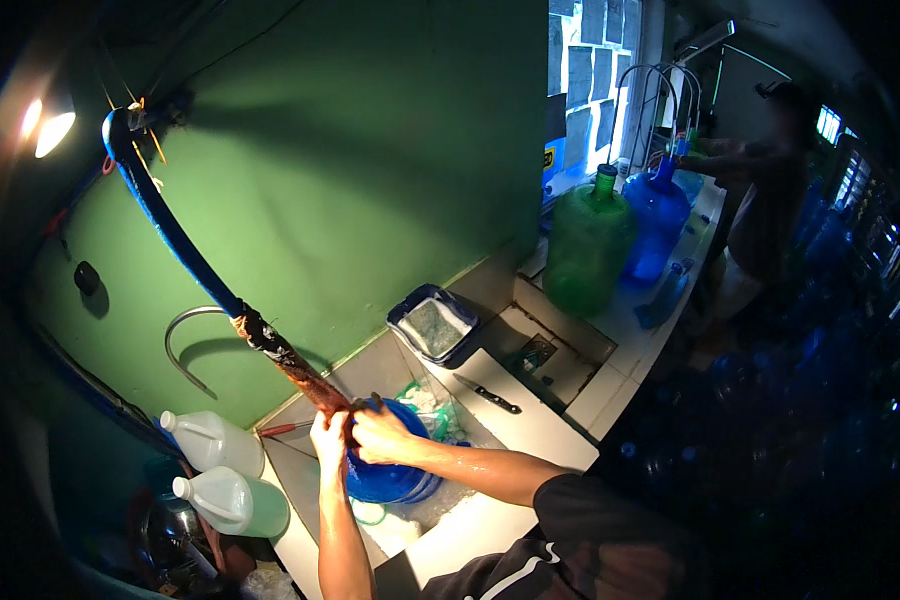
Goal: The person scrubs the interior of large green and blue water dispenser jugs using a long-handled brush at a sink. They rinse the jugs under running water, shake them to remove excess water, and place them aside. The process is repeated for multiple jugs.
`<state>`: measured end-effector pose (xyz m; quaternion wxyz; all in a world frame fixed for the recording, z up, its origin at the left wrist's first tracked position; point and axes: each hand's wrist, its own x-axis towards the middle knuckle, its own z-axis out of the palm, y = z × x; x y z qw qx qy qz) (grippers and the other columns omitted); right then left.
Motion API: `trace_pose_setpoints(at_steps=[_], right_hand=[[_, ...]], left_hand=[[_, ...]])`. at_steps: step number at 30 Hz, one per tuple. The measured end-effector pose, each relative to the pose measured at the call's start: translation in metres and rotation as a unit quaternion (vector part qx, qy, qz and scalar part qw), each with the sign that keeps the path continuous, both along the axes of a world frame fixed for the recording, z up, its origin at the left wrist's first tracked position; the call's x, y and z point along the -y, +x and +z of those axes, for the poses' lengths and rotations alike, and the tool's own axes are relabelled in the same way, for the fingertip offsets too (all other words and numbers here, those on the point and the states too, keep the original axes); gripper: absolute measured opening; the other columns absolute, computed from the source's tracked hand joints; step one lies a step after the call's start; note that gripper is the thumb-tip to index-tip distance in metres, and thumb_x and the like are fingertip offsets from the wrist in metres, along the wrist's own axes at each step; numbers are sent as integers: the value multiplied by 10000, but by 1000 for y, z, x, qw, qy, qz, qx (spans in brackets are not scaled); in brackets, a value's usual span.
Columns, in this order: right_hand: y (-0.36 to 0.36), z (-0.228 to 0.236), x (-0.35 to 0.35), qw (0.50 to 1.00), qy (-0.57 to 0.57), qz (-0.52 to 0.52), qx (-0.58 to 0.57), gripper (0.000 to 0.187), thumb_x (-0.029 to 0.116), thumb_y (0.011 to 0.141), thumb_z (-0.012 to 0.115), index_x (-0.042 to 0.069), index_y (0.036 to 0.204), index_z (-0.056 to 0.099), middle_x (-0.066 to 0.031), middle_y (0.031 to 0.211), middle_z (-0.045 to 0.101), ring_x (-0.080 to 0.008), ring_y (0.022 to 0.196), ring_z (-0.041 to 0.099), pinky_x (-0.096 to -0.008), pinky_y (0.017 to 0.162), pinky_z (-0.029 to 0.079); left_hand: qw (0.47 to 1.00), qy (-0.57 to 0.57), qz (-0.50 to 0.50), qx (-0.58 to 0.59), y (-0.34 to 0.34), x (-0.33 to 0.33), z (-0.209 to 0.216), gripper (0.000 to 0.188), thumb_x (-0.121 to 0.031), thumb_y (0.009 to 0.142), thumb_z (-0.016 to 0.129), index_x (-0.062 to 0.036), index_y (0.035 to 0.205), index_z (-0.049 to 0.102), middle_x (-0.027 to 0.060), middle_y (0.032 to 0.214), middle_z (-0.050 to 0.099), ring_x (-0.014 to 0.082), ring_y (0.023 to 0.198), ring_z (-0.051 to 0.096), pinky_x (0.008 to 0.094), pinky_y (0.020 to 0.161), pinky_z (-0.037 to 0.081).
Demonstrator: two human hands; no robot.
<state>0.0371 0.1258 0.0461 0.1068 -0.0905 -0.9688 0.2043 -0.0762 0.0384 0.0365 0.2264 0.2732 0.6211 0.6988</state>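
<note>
Clock directions are from the blue container [385,484], 12 = top of view. Container sits in the sink [292,462], directly under the hands.

Right hand [382,438]: at 11–12, over the container's top, forearm coming in from 4. Fingers curled in; exact grip hidden, can't tell what they close on. Left hand [330,440]: at 10–11, just beside the right, forearm up from 7. Fingers wrapped round the low end of the long pole [257,330].

Pole: slants off toward 10–11, brown at the bottom, patchy dark wrap midway, blue and curved up top.

Near stuff: green mesh [432,404] at 1, beside the container. Red-handled tool [288,428] at 10, on the sink edge. Knife [490,394] at 1–2, flat on the white counter [535,425], dark handle. Two pale jugs [232,502] at 9, next to each other left of the sink.

Further: dark-blue tray [432,326] at 12–1, pale inside. Hooked pipe [173,345] at 10, against the green wall [370,150]. Second basin [575,345] at 1–2.

Far: big green bottle [590,255], blue bottle [656,230] just beyond it, both around 1–2. Another person [765,215] at 2, arms toward the bottles. Lit lamp [55,130] at 10–11.
</note>
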Motion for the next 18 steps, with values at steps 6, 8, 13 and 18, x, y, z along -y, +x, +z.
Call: trace_pose_setpoints(at_steps=[6, 8, 13, 18], right_hand=[[-5, -55, 16, 916, -368, -109, -118, 1035, 321, 735, 852, 47, 1524, 240, -227, 1347, 566, -372, 1243, 570, -430, 1044, 463], [-25, -77, 25, 863, -451, -111, -198, 1141, 321, 714, 870, 48, 1550, 143, -233, 1349, 569, -368, 1257, 568, -434, 1053, 458], [-60, -105, 8, 936, -328, -38, -118, 613, 263, 701, 807, 48, 1230, 586, -150, 1021, 720, -220, 958, 682, -384, 873, 531], [-51, -102, -4, 856, -494, 14, -152, 496, 250, 687, 821, 55, 1098, 623, -116, 936, 712, -222, 899, 671, -351, 824, 532]], left_hand=[[953, 283, -27, 107, 8, -3, 22, 464, -137, 879, 555, -14, 1317, 461, 94, 1100, 621, 190, 999, 614, 339, 893, 506], [993, 117, -1, -35, 19, 2, 18, 504, -117, 848, 607, -16, 1317, 454, 104, 1108, 610, 195, 1009, 611, 345, 893, 506], [981, -14, 67, -183, 20, 11, -1, 597, -134, 728, 827, -30, 1194, 469, 108, 1062, 591, 216, 968, 592, 373, 871, 509], [992, -99, 25, -72, -7, 1, -11, 489, -314, 857, 744, -8, 1190, 556, 140, 988, 657, 278, 909, 656, 389, 825, 520]])
